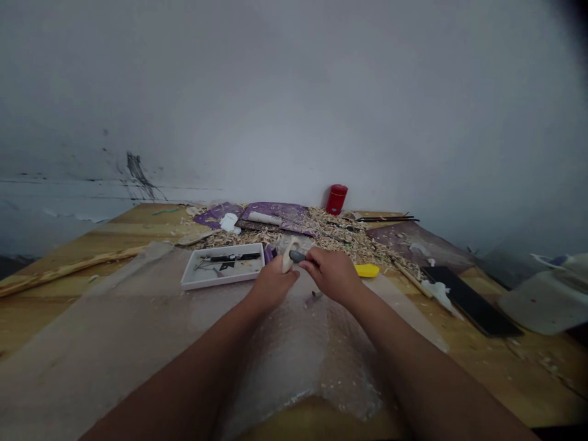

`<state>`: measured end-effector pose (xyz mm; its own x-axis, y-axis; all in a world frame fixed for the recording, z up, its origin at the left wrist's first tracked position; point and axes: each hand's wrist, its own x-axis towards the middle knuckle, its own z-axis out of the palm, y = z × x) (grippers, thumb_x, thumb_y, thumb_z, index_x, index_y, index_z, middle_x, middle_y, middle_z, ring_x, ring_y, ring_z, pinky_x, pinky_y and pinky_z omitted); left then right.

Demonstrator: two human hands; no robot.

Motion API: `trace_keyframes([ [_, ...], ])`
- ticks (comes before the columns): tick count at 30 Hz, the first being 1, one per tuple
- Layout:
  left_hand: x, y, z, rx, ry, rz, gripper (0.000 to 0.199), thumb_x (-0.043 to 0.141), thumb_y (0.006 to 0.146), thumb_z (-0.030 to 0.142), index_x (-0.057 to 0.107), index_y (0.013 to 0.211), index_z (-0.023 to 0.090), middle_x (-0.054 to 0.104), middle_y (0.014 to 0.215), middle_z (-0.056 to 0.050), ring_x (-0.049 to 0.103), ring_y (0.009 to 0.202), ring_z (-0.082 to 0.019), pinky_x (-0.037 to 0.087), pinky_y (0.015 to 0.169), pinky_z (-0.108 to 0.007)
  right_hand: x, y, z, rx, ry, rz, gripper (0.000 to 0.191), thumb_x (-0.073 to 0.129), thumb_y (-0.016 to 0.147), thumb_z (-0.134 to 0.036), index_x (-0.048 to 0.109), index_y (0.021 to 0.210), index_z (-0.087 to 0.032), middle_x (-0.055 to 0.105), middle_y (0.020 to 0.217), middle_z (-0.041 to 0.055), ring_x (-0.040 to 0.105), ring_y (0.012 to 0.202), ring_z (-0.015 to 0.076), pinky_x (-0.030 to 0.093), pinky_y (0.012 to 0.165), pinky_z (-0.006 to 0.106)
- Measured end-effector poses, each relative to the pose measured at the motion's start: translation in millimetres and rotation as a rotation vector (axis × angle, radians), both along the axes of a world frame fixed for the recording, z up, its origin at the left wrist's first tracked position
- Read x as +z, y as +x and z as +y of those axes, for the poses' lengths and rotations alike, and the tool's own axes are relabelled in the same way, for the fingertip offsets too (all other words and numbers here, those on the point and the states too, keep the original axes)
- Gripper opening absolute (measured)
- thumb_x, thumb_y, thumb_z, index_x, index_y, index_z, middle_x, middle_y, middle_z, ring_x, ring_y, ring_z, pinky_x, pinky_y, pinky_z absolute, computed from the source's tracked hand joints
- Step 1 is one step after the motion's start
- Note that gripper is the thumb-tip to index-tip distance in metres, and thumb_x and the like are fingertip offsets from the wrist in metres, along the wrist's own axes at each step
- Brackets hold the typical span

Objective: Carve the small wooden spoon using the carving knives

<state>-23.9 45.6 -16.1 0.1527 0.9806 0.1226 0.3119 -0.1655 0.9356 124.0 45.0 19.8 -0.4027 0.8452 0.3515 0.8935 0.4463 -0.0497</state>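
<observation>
My left hand (272, 283) grips a pale, curved piece of carved wood (288, 256) upright above the table. My right hand (331, 274) is shut around a dark-handled tool (297, 256), which it holds against the wood. The tool's tip is hidden where it meets the wood. Both forearms rest over a sheet of bubble wrap (294, 361). A small metal cylinder (313, 299) lies on the wrap just below my right hand. A white tray (193, 277) holding dark tools stands just beyond my left hand.
Wood shavings (349, 239) cover the far table around purple mats (275, 214). A red tin (337, 199) stands against the white wall (294, 92). A yellow object (367, 270) lies beyond my right hand. A black board (471, 300) lies at right, and thin brushes (388, 218) lie at the back.
</observation>
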Motion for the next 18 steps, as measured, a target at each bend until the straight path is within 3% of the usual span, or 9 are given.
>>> trace_keyframes([
  [3,0.5,1.0,-1.0,-0.012,-0.005,0.038,0.020,0.048,0.067,0.022,0.052,0.086,0.017,0.046,0.063,0.002,0.039,0.055,-0.010,0.030,0.051,-0.021,-5.9,-2.6,2.3,-0.101,0.015,0.005,0.026,0.036,0.085,-0.040,0.051,0.081,-0.019,0.061,0.068,0.0020,0.054,0.059,0.0140,0.020,0.050,0.023],
  [8,0.2,2.5,-1.6,-0.019,-0.032,0.053,0.016,0.047,0.066,0.020,0.050,0.081,0.016,0.045,0.060,0.003,0.039,0.052,-0.009,0.029,0.048,-0.020,-15.4,-6.4,4.0,-0.125,-0.005,0.053,0.028,0.030,0.086,-0.040,0.048,0.079,-0.020,0.060,0.065,0.0015,0.053,0.058,0.0138,0.020,0.048,0.023],
  [18,-6.1,1.6,0.6,-0.012,0.019,-0.022,0.016,0.049,0.065,0.018,0.050,0.081,0.017,0.046,0.063,0.002,0.041,0.056,-0.010,0.030,0.050,-0.020,-13.3,-5.3,5.8,-0.019,-0.052,0.054,0.029,0.028,0.088,-0.036,0.050,0.081,-0.018,0.060,0.070,0.0029,0.054,0.061,0.0132,0.023,0.050,0.023],
])
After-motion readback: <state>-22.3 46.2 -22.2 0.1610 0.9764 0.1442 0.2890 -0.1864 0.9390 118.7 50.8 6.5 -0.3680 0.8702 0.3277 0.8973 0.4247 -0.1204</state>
